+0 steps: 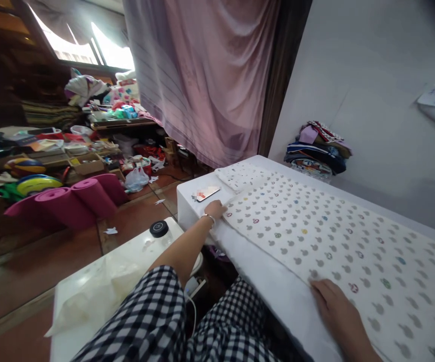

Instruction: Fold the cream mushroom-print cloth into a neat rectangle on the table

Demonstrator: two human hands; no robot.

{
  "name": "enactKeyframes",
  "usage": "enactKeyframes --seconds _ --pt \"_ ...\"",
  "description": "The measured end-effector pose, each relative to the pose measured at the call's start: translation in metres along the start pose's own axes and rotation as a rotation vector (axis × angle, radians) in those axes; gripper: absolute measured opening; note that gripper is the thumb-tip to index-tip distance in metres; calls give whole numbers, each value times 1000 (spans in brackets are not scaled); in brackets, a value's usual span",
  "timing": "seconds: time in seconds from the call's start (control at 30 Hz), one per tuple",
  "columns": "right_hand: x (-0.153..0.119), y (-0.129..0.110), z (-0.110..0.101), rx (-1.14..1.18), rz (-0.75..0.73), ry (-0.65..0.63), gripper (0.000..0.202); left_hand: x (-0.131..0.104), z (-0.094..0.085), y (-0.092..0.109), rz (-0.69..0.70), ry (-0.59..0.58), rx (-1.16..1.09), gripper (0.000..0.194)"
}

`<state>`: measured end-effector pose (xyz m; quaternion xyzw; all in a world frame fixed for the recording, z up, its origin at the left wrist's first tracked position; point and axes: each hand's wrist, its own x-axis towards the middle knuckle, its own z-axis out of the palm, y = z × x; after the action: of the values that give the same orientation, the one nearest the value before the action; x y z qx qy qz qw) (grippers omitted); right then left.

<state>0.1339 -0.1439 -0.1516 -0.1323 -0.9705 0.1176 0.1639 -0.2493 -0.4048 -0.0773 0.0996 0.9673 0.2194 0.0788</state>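
Head view: a big pinkish curtain [210, 75] is hanging in the back, and a desk [264, 264] with a white cover is running diagonally across the right side. The thumbs-up print cloth [300, 216] is lying spread out pretty flat over most of it. A white side table [127, 254] is standing lower left. Back on the desk, a smaller speckled cloth [242, 175] is lying right up against the printed one's far left end; can't tell which is overlapping which.

As for the hands, the right hand [332, 304] is resting at the near edge of the print, fingers close together. The left hand [215, 209] is touching its near left corner with fingers bunched narrow. Honestly can't tell if either is actually pinching fabric. A phone [208, 193] is lying just beyond the left hand, and a black round thing [159, 229] is sitting on the side table.
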Motion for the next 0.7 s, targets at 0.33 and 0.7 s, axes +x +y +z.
enactKeyframes --seconds 0.33,0.7 --pt "7 -20 -23 11 36 -136 31 -7 3 -7 55 65 37 34" --pt "7 -32 -25 -2 40 -31 25 -7 10 -6 123 166 25 39"
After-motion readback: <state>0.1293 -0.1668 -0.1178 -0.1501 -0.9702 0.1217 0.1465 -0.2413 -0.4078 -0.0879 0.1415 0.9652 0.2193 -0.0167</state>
